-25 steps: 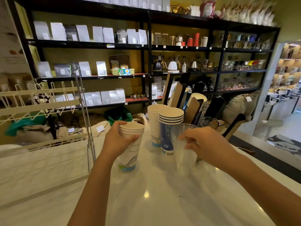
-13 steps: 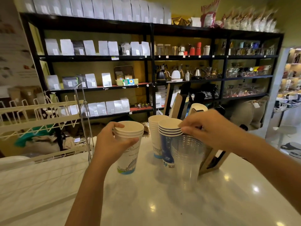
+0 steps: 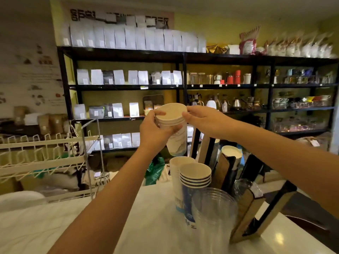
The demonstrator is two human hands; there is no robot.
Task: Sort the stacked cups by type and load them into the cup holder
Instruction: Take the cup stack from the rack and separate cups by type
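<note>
A stack of white paper cups [image 3: 172,125] is held up in the air above the counter [image 3: 146,226], tilted. The left hand [image 3: 156,129] wraps around its side just below the rims, and the right hand [image 3: 203,120] pinches the top rim from the other side. Below stand another white cup stack [image 3: 177,173], a blue cup stack [image 3: 194,182] and clear plastic cups [image 3: 214,213], beside the wooden cup holder [image 3: 245,204]. A white wire rack [image 3: 42,158] stands at left; black shelves [image 3: 165,87] of bags line the back wall.

White cups [image 3: 173,123]; navy-rimmed stack [image 3: 195,177]; black shelving [image 3: 126,87].
</note>
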